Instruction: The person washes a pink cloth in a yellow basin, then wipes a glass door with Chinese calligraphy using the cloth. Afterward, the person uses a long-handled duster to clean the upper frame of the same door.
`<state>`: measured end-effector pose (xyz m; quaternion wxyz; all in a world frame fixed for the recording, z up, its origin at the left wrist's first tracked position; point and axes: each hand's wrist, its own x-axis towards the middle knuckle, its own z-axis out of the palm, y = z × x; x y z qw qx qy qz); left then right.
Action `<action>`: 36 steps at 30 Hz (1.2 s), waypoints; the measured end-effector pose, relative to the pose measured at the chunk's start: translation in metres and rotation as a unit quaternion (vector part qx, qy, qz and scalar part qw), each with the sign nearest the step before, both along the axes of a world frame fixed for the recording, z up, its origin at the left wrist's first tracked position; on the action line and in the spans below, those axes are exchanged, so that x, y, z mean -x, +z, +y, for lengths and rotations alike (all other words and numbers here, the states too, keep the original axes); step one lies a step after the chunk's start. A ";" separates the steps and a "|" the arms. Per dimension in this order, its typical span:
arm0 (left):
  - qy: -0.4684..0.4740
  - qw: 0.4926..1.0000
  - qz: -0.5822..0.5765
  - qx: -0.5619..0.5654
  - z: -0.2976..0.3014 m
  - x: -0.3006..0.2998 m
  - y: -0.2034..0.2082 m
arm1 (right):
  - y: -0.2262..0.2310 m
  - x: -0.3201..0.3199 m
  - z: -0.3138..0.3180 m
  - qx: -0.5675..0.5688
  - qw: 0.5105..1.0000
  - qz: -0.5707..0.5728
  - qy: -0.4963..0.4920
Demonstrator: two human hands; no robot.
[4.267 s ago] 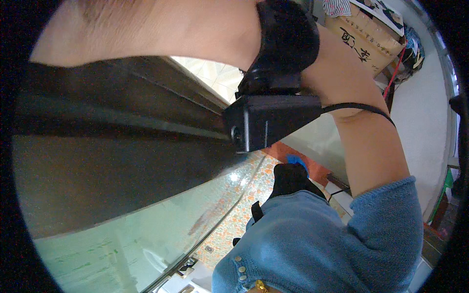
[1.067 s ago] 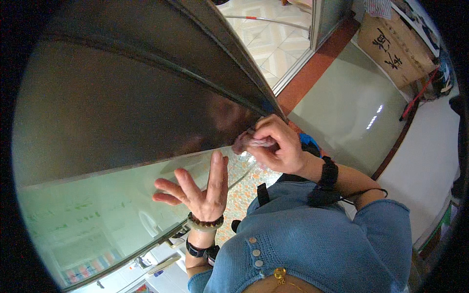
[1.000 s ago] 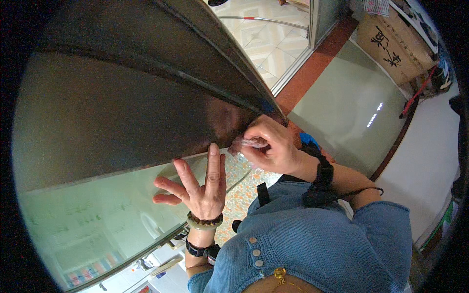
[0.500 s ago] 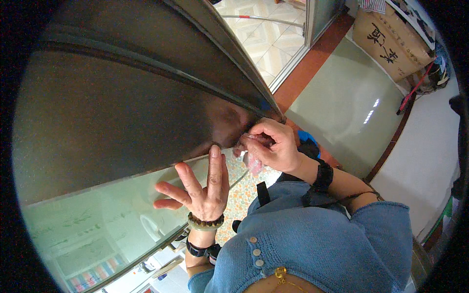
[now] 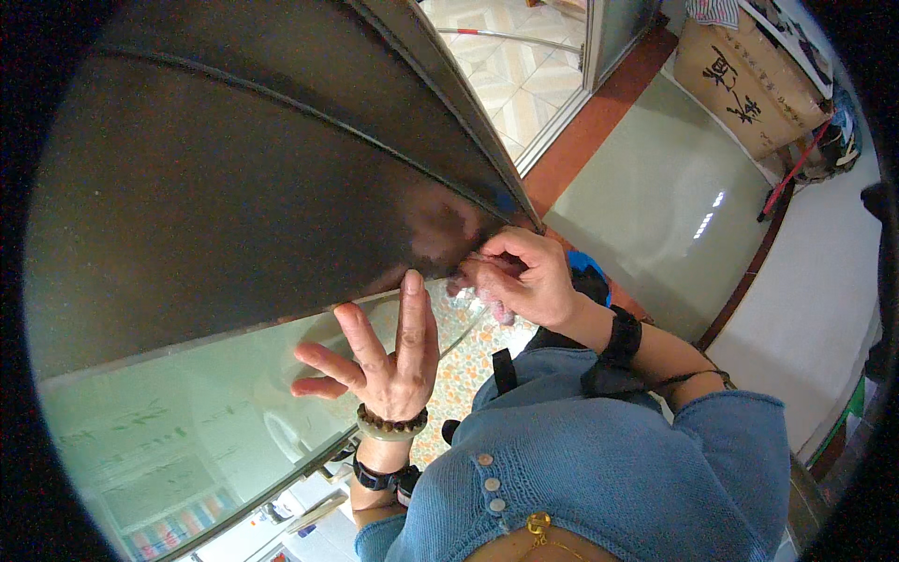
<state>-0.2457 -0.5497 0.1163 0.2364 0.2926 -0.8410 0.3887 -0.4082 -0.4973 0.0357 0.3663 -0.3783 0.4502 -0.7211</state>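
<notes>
L hand point(image 5: 389, 365): open, fingers spread & pointing up, index fingertip at the lower edge of a big, flat, glossy dark-brown panel point(image 5: 234, 206); can't tell if it presses. R hand point(image 5: 538, 286): closed, fingers curled, gripping a crumpled, pinkish, semi-see-through soft scrap point(image 5: 498, 306). Scrap is at the panel's lower R corner, part sticking out below the fingers; exact material unclear. L wrist has a brown beaded bracelet point(image 5: 393, 420), a pale smooth bangle point(image 5: 386, 433) & a black strap point(image 5: 375, 476); R wrist has a wider black band point(image 5: 625, 339).

Below panel, to L: pale-green see-through glass sheet point(image 5: 178, 440). Under the hands, further down: orange-&-white pebble-pattern floor point(image 5: 459, 384). Upper R: brown cardboard box point(image 5: 749, 84) w/ dark writing, near a shiny grey-green floor tile point(image 5: 674, 197) edged w/ a red-brown strip point(image 5: 599, 112). Person's top point(image 5: 609, 440): blue knit, short sleeves, pale buttons; gold pendant point(image 5: 537, 525) at the neck.
</notes>
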 end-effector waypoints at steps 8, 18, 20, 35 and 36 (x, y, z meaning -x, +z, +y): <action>0.003 1.000 0.007 0.003 -0.001 0.000 -0.004 | 0.005 0.001 0.000 -0.037 0.999 0.002 0.005; -0.011 1.000 0.014 0.000 -0.004 0.006 0.001 | 0.003 -0.003 -0.001 -0.012 0.999 -0.037 0.027; -0.011 1.000 0.025 -0.014 -0.003 0.007 0.003 | 0.004 -0.004 -0.001 0.014 0.999 -0.030 -0.004; -0.011 1.000 0.016 0.005 -0.003 0.007 0.003 | 0.011 -0.001 -0.001 -0.011 0.999 -0.031 0.012; -0.012 1.000 0.007 0.015 -0.003 0.008 0.004 | 0.011 0.000 0.000 -0.028 0.999 -0.025 0.005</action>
